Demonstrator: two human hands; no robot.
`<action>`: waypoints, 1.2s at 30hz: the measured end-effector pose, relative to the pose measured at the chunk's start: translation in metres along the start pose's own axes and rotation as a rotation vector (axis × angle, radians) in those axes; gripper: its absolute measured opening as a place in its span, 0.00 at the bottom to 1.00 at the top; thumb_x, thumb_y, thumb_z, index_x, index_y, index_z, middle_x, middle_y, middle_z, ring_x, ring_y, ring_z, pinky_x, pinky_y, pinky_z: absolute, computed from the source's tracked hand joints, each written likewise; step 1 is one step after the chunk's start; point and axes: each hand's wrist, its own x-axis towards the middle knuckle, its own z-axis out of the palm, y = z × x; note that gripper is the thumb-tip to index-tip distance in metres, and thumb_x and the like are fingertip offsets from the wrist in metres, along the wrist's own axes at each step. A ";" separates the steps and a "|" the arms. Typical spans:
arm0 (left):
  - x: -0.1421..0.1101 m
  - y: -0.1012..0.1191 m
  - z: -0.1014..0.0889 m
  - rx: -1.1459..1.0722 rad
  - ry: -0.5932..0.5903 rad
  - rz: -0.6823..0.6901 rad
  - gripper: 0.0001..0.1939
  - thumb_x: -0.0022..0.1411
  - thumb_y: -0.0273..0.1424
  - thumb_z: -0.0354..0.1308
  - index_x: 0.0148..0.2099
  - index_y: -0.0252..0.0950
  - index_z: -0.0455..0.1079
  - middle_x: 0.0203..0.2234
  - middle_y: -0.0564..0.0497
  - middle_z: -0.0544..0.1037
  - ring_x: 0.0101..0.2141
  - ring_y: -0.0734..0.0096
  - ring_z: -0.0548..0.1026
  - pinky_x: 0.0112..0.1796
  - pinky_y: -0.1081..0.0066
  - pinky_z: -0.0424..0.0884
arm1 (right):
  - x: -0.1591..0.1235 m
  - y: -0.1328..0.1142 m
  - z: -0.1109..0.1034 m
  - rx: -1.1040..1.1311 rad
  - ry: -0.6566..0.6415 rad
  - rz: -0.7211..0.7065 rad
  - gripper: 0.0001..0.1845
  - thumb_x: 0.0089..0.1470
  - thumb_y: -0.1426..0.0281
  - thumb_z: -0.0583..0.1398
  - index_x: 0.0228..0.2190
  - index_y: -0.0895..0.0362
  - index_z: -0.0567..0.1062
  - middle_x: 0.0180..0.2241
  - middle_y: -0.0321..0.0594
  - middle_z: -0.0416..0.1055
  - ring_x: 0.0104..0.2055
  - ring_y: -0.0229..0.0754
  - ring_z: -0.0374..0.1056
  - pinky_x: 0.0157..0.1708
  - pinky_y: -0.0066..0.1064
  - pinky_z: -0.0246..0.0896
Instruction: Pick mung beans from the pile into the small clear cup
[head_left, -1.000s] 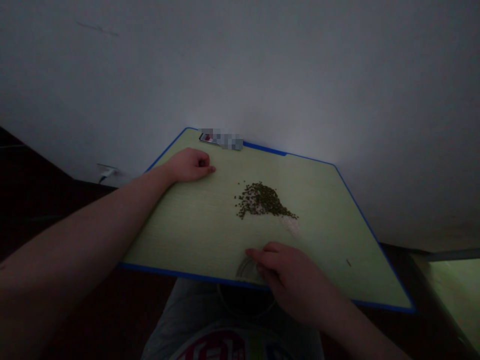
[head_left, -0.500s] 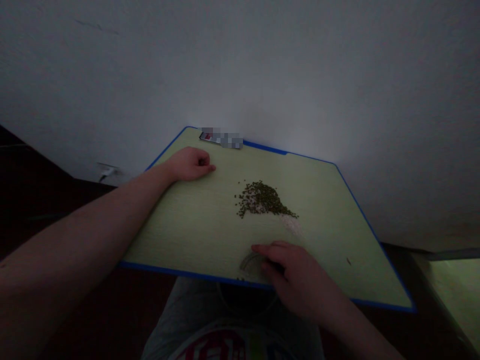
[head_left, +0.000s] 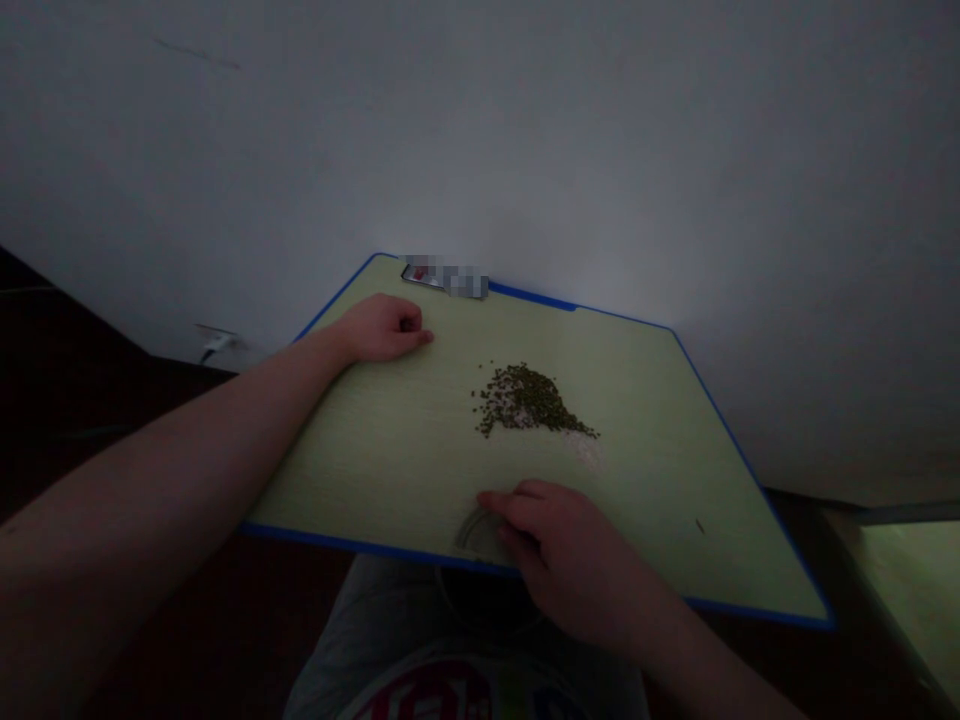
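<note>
My left hand (head_left: 386, 328) rests on the left side of the pale tabletop, fingers curled into a loose fist with nothing visible in it. Near the front edge, my right hand (head_left: 559, 545) grips a clear, round-edged plastic piece (head_left: 474, 530), pressed low against the surface; the palm and fingers hide much of it. Beyond that hand lies a pile of small green beans (head_left: 536, 400), with paler grains (head_left: 583, 448) among them and at its right tail. Below the front edge, a dark round container (head_left: 487, 600) sits at my lap, partly covered by the table.
The tabletop (head_left: 360, 450) has a blue rim and stands against a grey wall. A phone (head_left: 446, 280) lies at the back left edge. A small dark mark or scrap (head_left: 700, 526) is at the right. A plug (head_left: 217, 345) sits in the wall at the left.
My right hand has slid a little to the left along the front edge with the clear plastic piece. The left hand and the bean pile stay where they were.
</note>
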 end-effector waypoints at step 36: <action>0.000 0.002 -0.001 0.016 -0.021 -0.013 0.18 0.55 0.46 0.52 0.26 0.35 0.67 0.17 0.54 0.67 0.22 0.74 0.62 0.26 0.70 0.54 | 0.018 -0.015 -0.004 -0.085 -0.117 -0.517 0.15 0.52 0.81 0.56 0.39 0.55 0.75 0.34 0.37 0.74 0.40 0.40 0.66 0.46 0.33 0.55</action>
